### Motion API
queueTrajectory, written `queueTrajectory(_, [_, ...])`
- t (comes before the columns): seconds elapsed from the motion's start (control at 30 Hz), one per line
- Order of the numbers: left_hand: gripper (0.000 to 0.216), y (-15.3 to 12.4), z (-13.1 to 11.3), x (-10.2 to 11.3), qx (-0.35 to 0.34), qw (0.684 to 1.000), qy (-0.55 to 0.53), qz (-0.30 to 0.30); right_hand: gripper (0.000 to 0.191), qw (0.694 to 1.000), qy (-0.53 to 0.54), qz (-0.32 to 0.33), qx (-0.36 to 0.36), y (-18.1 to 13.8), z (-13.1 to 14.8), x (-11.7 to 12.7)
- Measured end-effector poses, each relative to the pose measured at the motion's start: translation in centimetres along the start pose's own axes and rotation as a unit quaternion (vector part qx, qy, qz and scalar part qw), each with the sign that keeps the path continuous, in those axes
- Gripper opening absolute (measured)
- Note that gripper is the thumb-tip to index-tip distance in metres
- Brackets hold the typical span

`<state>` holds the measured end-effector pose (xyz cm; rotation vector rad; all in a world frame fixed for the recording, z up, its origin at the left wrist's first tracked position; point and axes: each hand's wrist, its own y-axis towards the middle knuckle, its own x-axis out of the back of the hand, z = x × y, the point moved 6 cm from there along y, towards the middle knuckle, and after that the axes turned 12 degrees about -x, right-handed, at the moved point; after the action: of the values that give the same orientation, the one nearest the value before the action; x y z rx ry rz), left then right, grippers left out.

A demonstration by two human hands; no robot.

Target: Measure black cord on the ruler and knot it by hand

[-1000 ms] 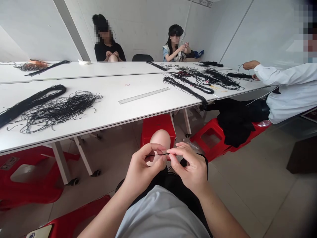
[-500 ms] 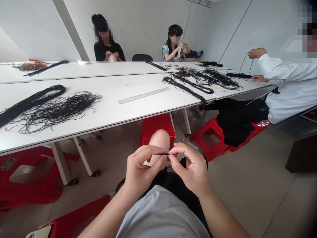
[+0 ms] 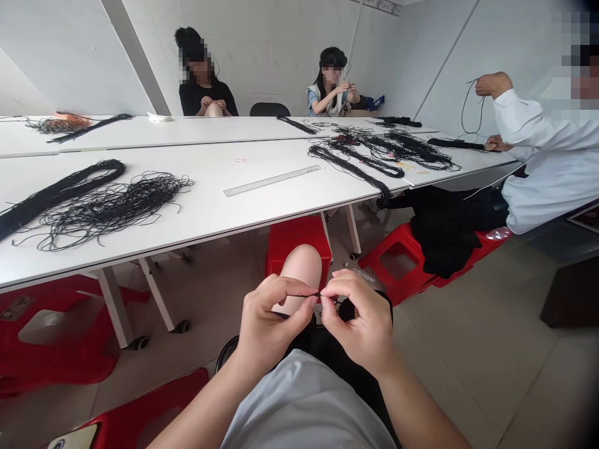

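A thin black cord (image 3: 299,295) runs between my two hands above my bare knee (image 3: 303,265). My left hand (image 3: 276,318) pinches it between thumb and forefinger. Close against those fingertips, my right hand (image 3: 358,312) pinches the same cord, its other fingers curled. A short dark stretch of cord shows between the two pinches; whether it is knotted I cannot tell. Some black cord also shows below my right fingertips.
A white table (image 3: 201,199) stands in front, bearing black cord bundles (image 3: 350,168), a loose heap of cord (image 3: 121,206) and a clear ruler (image 3: 271,181). Red stools (image 3: 299,240) stand below. Two people sit opposite; another in a white sleeve (image 3: 528,125) handles cord at right.
My hands have shifted slightly to the right, still pinching the cord. At right, the co-worker's raised hand has moved up and to the right, its cord now hanging in a loop.
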<state>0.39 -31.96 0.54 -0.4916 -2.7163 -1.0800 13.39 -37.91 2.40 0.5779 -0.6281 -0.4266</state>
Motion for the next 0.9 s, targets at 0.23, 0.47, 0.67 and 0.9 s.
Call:
queueTrajectory(0.23, [0.012,0.0,-0.3,-0.1,-0.040,0.999,0.017,-0.019,0.017,1.000,-0.007,-0.002,0.015,0.0,0.4,-0.1])
queueTrajectory(0.47, [0.008,-0.2,-0.3,-0.3,-0.040,0.998,0.035,-0.027,0.015,1.000,-0.008,0.012,0.013,0.3,0.3,-0.1])
queueTrajectory(0.67, [0.008,-0.2,0.3,-0.5,0.007,1.000,0.003,-0.016,0.018,0.999,0.023,0.015,-0.041,0.2,-0.7,0.3])
queueTrajectory(0.9, [0.017,-0.1,0.1,-0.6,0.001,0.999,-0.036,-0.022,0.024,1.000,-0.006,-0.010,-0.013,0.2,-0.5,0.8])
